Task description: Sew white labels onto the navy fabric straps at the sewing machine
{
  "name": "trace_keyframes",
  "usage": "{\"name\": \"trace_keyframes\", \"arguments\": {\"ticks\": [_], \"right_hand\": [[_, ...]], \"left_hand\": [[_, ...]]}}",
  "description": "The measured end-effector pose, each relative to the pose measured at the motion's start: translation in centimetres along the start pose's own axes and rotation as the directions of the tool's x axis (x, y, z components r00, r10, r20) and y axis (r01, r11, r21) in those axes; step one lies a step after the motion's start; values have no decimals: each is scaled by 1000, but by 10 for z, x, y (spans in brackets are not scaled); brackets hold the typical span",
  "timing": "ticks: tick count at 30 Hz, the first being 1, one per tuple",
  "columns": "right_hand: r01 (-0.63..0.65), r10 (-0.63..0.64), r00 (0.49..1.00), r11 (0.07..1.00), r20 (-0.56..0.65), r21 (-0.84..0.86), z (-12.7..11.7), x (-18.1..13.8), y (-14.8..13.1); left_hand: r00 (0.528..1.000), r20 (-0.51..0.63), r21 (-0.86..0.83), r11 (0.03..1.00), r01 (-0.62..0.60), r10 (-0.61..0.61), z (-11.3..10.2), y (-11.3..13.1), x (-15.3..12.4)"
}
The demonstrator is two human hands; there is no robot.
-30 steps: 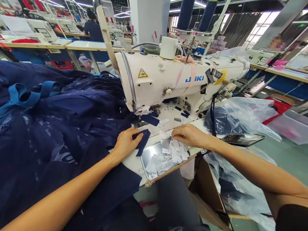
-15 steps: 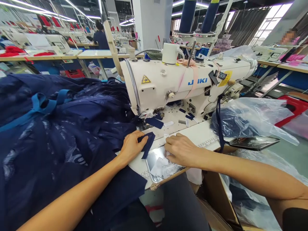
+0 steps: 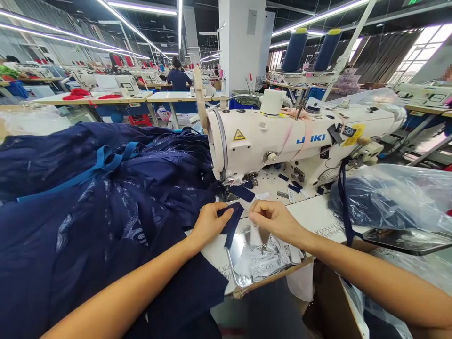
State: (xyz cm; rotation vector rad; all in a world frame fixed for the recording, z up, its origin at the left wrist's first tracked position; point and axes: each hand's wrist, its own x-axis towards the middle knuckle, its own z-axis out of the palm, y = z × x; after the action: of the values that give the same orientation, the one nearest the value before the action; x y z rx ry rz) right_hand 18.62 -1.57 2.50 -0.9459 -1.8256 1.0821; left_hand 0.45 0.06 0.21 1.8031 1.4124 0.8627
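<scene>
My left hand (image 3: 211, 225) is closed on the corner of a navy garment (image 3: 234, 217), thumb on top, just in front of the sewing machine's (image 3: 278, 139) needle area. To its right, my right hand (image 3: 277, 219) pinches a small white label (image 3: 256, 235), which hangs blurred from the fingertips. Below that hand, a shiny metal tray (image 3: 237, 263) is set on the machine bed and holds a heap of printed white labels (image 3: 271, 259). The rest of the navy fabric spreads under my left forearm and off to the left.
Navy garments (image 3: 70, 188) with a blue strap (image 3: 79, 176) are piled left of the machine. On the right are a clear plastic bag (image 3: 391, 197) and a dark phone-like slab (image 3: 406, 240). An open cardboard box (image 3: 332, 296) stands below the table edge.
My right hand has risen from the labels in the tray with one white label in its fingers. My left hand keeps its grip on the garment. The camera view has shifted.
</scene>
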Motion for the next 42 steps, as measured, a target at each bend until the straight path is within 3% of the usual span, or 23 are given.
{"name": "trace_keyframes", "arguments": {"ticks": [7, 13, 18, 22, 26, 36, 39, 42], "right_hand": [[94, -94, 996, 994, -12, 51, 15, 19, 13], [135, -138, 989, 990, -55, -46, 11, 18, 18], [-23, 29, 989, 999, -146, 42, 5, 25, 28], [-169, 177, 984, 961, -18, 218, 5, 34, 27], [-242, 232, 970, 924, 69, 295, 12, 38, 23], [-242, 268, 963, 893, -17, 380, 22, 40, 22], [-238, 256, 967, 890, 5, 388, 24, 40, 27], [-193, 169, 980, 933, 103, 304, 13, 43, 33]], "left_hand": [[982, 131, -265, 950, 164, -133, -9, 14, -3], [965, 126, -385, 885, 263, -232, -9, 20, -4], [941, 124, -478, 812, 336, -316, -7, 22, -4], [945, 104, -470, 822, 322, -310, -8, 23, -5], [945, 90, -449, 834, 320, -314, -8, 23, -5], [959, 79, -384, 879, 282, -273, -13, 25, -3], [960, 76, -358, 892, 277, -268, -13, 24, -1], [950, 132, -340, 888, 310, -282, -16, 20, -2]]}}
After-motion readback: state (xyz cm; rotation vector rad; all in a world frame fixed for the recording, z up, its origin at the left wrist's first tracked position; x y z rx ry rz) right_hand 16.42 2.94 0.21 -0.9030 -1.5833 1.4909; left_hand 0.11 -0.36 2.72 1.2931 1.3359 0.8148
